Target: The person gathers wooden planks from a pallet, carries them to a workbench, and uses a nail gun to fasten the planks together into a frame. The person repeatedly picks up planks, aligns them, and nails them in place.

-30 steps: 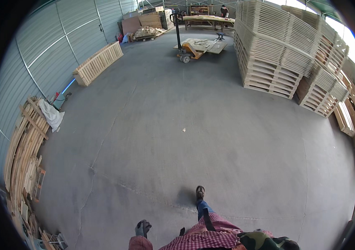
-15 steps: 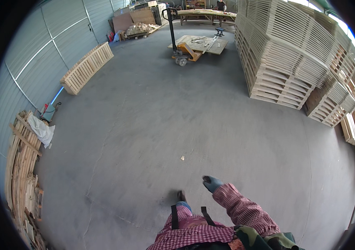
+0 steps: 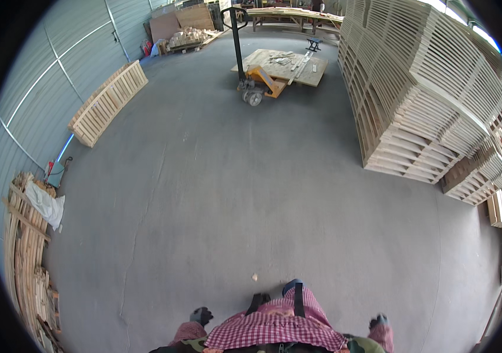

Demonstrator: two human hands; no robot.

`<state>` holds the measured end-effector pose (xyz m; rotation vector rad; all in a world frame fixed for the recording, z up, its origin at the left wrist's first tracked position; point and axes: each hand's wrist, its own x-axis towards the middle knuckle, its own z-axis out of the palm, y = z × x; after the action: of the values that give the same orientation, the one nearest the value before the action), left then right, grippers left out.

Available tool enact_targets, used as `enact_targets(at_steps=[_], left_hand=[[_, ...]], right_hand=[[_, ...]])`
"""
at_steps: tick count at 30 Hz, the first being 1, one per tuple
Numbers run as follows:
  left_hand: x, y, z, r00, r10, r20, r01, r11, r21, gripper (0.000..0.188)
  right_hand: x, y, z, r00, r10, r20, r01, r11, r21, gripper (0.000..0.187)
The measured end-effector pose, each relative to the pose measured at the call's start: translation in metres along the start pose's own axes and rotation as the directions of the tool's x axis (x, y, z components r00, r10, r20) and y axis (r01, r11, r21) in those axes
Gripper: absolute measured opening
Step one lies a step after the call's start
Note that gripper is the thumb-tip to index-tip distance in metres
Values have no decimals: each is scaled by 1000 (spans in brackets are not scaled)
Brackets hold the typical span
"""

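My left hand (image 3: 201,316), in a dark work glove, hangs low beside my checked apron (image 3: 277,328). Its fingers look curled in, and I see nothing in them. On the other side hangs my right hand (image 3: 380,321), in a grey-blue and dark glove. Its fingers are too small and foreshortened to read, and no object shows there. Neither hand touches anything around it. A small pale scrap (image 3: 255,276) lies on the concrete floor (image 3: 233,206) just ahead of my feet.
Ahead stands an orange pallet truck (image 3: 259,82) beside a wooden board (image 3: 315,72) with loose strips on it. Tall pallet stacks (image 3: 416,117) rise on the right. Along the left wall are a slatted wooden crate (image 3: 109,103) and timber lengths (image 3: 27,235). A long workbench (image 3: 292,15) is at the back.
The pallet truck, pallet stacks and floor scrap now appear nearer. My right hand has swung from in front back to my side. My left hand has come into view.
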<state>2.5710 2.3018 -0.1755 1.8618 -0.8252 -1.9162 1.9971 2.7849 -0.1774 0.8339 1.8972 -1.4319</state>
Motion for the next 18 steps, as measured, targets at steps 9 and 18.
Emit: enact_targets(at_steps=[9,18], left_hand=[[181,140,137,918,346,194,-364,929,66,36],[284,286,243,984,90,155,-88,996,-19,16]], right_hand=[[64,-36,205,881,455,-131,-419,878,231,20],[176,-473,600,781,-398,481,513,848,-133,14]])
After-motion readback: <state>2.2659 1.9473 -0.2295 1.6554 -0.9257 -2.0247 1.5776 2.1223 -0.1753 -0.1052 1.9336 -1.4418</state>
